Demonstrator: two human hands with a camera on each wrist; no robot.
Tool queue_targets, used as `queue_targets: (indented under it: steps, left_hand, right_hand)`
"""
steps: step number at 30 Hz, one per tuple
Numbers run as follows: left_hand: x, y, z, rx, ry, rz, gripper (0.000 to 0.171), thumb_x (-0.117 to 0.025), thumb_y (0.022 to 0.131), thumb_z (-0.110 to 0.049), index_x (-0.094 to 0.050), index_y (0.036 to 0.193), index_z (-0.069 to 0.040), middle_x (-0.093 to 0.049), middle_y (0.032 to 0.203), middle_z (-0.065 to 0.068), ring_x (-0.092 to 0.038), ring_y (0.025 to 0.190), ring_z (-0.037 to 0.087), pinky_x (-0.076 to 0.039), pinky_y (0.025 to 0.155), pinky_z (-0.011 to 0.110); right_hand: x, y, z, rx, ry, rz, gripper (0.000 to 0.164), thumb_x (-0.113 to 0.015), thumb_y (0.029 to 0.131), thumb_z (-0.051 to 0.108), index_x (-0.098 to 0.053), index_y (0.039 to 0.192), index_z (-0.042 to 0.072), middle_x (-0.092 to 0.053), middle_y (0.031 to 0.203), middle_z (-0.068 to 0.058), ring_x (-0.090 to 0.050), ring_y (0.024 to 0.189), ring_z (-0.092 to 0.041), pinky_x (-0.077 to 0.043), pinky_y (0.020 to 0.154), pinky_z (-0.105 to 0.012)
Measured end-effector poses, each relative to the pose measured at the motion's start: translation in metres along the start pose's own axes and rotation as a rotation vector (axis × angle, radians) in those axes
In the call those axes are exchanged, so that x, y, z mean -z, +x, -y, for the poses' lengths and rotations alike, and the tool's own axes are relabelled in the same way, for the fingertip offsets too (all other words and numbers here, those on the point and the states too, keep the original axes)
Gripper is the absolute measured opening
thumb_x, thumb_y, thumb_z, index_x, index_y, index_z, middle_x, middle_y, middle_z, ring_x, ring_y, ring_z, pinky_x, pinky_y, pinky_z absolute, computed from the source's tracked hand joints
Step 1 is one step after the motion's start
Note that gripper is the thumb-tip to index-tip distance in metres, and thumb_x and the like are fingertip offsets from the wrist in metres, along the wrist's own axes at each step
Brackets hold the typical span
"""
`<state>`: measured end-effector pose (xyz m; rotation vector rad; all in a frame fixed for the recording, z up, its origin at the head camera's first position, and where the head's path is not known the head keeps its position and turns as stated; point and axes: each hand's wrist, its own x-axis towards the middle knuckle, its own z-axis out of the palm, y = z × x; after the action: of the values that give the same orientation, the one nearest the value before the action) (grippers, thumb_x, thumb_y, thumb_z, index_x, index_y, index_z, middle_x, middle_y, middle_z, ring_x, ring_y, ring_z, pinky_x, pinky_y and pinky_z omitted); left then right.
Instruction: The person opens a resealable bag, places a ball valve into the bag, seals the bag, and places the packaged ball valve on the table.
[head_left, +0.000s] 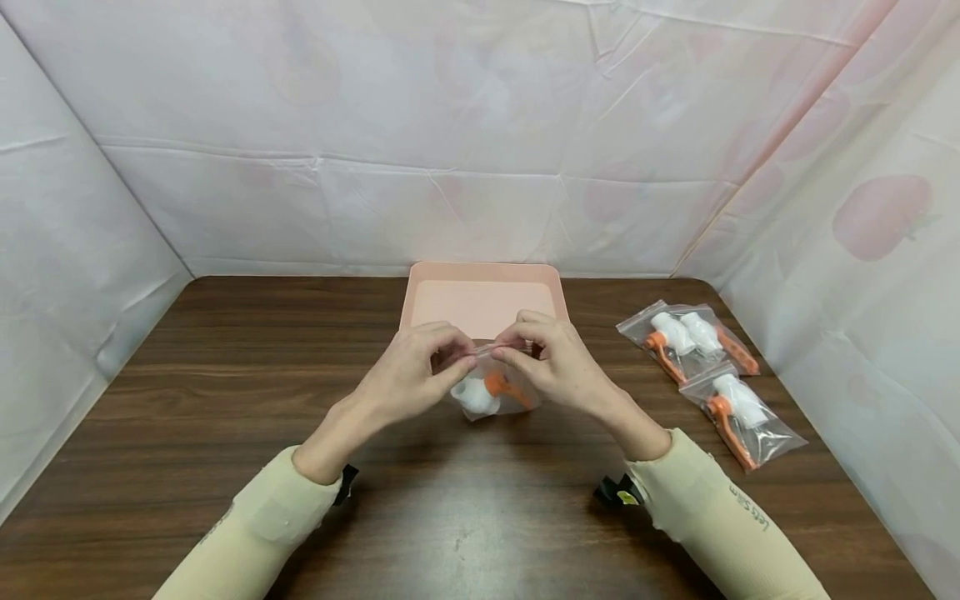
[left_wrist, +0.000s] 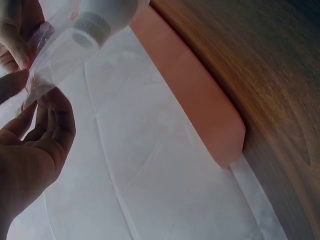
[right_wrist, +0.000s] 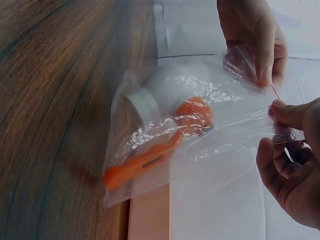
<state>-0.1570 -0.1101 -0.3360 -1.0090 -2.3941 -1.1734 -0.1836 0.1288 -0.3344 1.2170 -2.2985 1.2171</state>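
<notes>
Both hands pinch the top edge of a clear zip bag [right_wrist: 230, 120] in the middle of the table. The left hand [head_left: 408, 367] holds the left end of the seal between thumb and fingers. Close beside it, the right hand [head_left: 551, 358] grips the right end the same way. Inside the bag are a white plastic bottle-like part [head_left: 477, 395] with a ribbed neck and an orange piece [right_wrist: 155, 155] with a long handle. The red seal line shows in the right wrist view. Whether the seal is closed cannot be told.
A pink tray [head_left: 483, 300] stands behind the hands at the table's back edge. At the right lie more clear bags [head_left: 750, 408] holding white parts and orange pieces. Pale cloth [head_left: 337, 167] hangs around the brown wooden table [head_left: 225, 358].
</notes>
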Motion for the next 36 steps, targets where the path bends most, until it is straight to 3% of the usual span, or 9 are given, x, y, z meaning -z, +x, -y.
queue_targets:
  steps: [9,15,19,23,26,36]
  left_hand:
    - [-0.004,0.002,0.002,-0.016,-0.006,-0.035,0.002,-0.077,0.093,-0.007,-0.075,0.092,-0.007,-0.067,0.084,-0.006,-0.055,0.070,0.008,-0.047,0.061,0.025]
    - [-0.005,0.003,-0.001,0.025,-0.019,-0.068,0.002,-0.077,0.092,-0.004,-0.077,0.093,-0.006,-0.069,0.082,-0.005,-0.058,0.067,0.008,-0.050,0.060,0.026]
    - [-0.004,0.004,-0.001,0.072,-0.021,-0.099,0.003,-0.075,0.094,-0.007,-0.077,0.093,-0.005,-0.069,0.082,-0.005,-0.060,0.065,0.007,-0.052,0.059,0.026]
    - [-0.003,0.005,-0.001,0.090,-0.032,-0.127,0.004,-0.074,0.095,-0.008,-0.076,0.092,-0.006,-0.069,0.080,-0.005,-0.061,0.063,0.008,-0.052,0.057,0.027]
    - [-0.003,0.007,0.000,0.094,-0.038,-0.136,0.004,-0.074,0.095,-0.007,-0.076,0.092,-0.007,-0.069,0.080,-0.004,-0.061,0.063,0.008,-0.053,0.057,0.027]
    - [-0.003,0.013,-0.005,0.097,-0.071,-0.159,0.004,-0.073,0.095,-0.006,-0.076,0.093,-0.005,-0.070,0.081,-0.002,-0.063,0.065,0.009,-0.055,0.059,0.029]
  right_hand:
    - [-0.001,-0.002,0.001,-0.061,0.021,-0.021,0.004,-0.079,0.092,0.014,-0.078,0.096,0.011,-0.065,0.087,0.009,-0.056,0.071,-0.011,-0.047,0.059,-0.026]
    - [-0.001,-0.007,-0.001,-0.179,0.089,-0.121,0.028,-0.082,0.088,0.007,-0.063,0.109,0.004,-0.062,0.098,-0.004,-0.060,0.084,-0.019,-0.055,0.061,-0.030]
    - [0.000,-0.012,-0.005,-0.263,0.083,-0.174,0.032,-0.083,0.087,0.005,-0.053,0.100,0.005,-0.057,0.094,-0.008,-0.060,0.087,-0.019,-0.057,0.068,-0.031]
    - [-0.003,-0.018,-0.010,-0.263,0.033,-0.140,0.026,-0.083,0.087,0.006,-0.057,0.092,0.008,-0.061,0.087,-0.004,-0.061,0.079,-0.017,-0.056,0.069,-0.037]
    - [-0.007,-0.022,-0.014,-0.232,0.007,-0.103,0.027,-0.084,0.086,0.007,-0.060,0.098,0.007,-0.063,0.091,-0.006,-0.063,0.083,-0.021,-0.056,0.073,-0.042]
    - [-0.022,-0.026,-0.017,-0.209,0.019,-0.018,0.070,-0.094,0.076,0.013,-0.050,0.129,-0.001,-0.057,0.123,-0.014,-0.064,0.114,-0.025,-0.052,0.096,-0.041]
